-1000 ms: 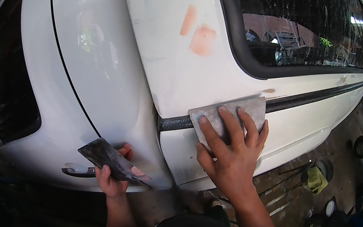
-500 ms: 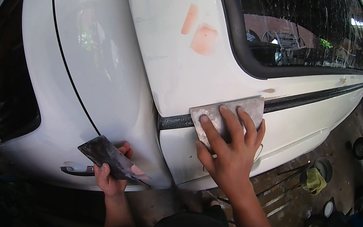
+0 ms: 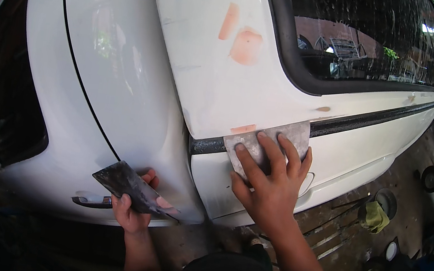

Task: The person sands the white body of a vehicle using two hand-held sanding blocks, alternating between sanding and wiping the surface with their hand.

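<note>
While the right hand (image 3: 271,195) holds the grey plate (image 3: 252,146) under spread fingers across the black stripe (image 3: 208,146), and the left hand (image 3: 131,218) pinches the dark plate (image 3: 128,183) between thumb and fingers near the handle (image 3: 92,202), even fingertip pressure looks key.

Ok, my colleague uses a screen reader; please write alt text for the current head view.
A right hand holds a flat grey plate against a white vehicle, across its black stripe; the left hand holds a pink-smeared dark plate.
</note>
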`<move>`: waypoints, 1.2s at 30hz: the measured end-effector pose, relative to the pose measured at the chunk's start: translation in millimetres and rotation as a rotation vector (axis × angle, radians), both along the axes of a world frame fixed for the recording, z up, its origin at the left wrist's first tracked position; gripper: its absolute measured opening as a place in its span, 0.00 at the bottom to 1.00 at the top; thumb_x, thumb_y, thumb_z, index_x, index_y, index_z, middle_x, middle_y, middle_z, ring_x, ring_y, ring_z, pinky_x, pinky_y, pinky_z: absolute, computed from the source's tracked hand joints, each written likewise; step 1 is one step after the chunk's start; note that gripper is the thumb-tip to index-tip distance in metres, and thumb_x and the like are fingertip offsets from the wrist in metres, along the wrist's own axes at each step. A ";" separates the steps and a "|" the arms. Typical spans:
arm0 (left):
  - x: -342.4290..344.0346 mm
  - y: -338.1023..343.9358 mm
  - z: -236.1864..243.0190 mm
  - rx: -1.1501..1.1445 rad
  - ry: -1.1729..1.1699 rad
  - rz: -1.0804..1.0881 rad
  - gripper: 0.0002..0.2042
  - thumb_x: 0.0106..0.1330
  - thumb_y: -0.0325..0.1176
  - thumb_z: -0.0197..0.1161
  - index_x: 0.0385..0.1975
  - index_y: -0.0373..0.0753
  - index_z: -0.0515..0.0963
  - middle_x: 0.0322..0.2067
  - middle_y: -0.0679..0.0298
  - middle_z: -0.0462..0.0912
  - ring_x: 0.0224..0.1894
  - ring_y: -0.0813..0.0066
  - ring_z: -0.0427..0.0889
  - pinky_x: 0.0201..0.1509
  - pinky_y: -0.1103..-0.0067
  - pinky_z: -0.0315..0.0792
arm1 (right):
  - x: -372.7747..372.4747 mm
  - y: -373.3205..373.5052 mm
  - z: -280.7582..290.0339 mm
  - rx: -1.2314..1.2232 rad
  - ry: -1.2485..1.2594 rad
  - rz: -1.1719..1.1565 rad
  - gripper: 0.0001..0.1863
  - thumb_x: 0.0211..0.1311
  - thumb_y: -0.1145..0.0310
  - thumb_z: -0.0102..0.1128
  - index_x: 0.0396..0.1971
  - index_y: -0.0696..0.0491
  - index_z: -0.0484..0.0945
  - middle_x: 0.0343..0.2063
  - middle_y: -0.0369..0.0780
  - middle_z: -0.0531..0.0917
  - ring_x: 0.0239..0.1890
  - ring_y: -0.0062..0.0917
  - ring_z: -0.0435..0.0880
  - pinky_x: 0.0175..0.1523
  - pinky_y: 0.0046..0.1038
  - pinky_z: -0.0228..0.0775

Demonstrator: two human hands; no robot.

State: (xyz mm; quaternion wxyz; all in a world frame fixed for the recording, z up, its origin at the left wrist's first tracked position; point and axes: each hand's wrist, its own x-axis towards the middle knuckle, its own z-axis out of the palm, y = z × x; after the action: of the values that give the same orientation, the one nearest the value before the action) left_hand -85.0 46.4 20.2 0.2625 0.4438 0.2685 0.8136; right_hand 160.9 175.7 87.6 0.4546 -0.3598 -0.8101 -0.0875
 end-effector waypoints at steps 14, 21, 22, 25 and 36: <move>4.2 0.1 2.0 -0.001 -0.099 -0.003 0.28 0.67 0.39 0.57 0.61 0.27 0.63 0.50 0.41 0.78 0.58 0.44 0.76 0.62 0.53 0.70 | 45.3 -45.0 4.4 -0.085 0.013 0.007 0.25 0.42 0.57 0.73 0.46 0.40 0.84 0.59 0.39 0.72 0.64 0.42 0.64 0.67 0.61 0.44; 35.3 -0.5 22.9 0.002 -0.182 -0.074 0.24 0.70 0.36 0.55 0.60 0.28 0.64 0.48 0.49 0.79 0.48 0.54 0.82 0.58 0.59 0.75 | 65.1 -45.6 -2.7 -0.217 0.162 0.261 0.30 0.43 0.63 0.74 0.51 0.52 0.80 0.61 0.50 0.69 0.63 0.49 0.66 0.66 0.49 0.56; 49.6 0.9 22.4 -0.036 -0.258 0.009 0.22 0.71 0.35 0.54 0.60 0.29 0.64 0.49 0.50 0.79 0.48 0.58 0.83 0.57 0.63 0.76 | 65.1 -46.7 -1.7 -0.301 0.240 0.436 0.30 0.44 0.62 0.74 0.52 0.52 0.80 0.62 0.50 0.69 0.63 0.49 0.66 0.66 0.48 0.56; 89.5 8.1 40.4 -0.183 -0.375 -0.198 0.21 0.71 0.32 0.53 0.60 0.29 0.64 0.52 0.51 0.77 0.51 0.61 0.81 0.56 0.66 0.77 | 61.3 -49.0 2.9 -0.558 0.440 0.954 0.31 0.49 0.62 0.72 0.56 0.52 0.78 0.63 0.51 0.67 0.66 0.47 0.64 0.68 0.46 0.54; 126.2 0.8 64.0 -0.201 -0.377 -0.113 0.19 0.71 0.30 0.54 0.59 0.31 0.63 0.52 0.53 0.75 0.53 0.62 0.79 0.58 0.68 0.74 | 84.6 -50.6 41.7 -0.282 -0.228 0.472 0.28 0.42 0.64 0.74 0.50 0.47 0.82 0.59 0.45 0.71 0.61 0.49 0.68 0.66 0.48 0.56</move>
State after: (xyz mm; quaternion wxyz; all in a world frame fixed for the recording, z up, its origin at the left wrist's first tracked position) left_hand 41.2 47.1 84.2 0.3960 0.2699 0.2695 0.8353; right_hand 245.4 125.1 129.2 0.3140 -0.2086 -0.9214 0.0941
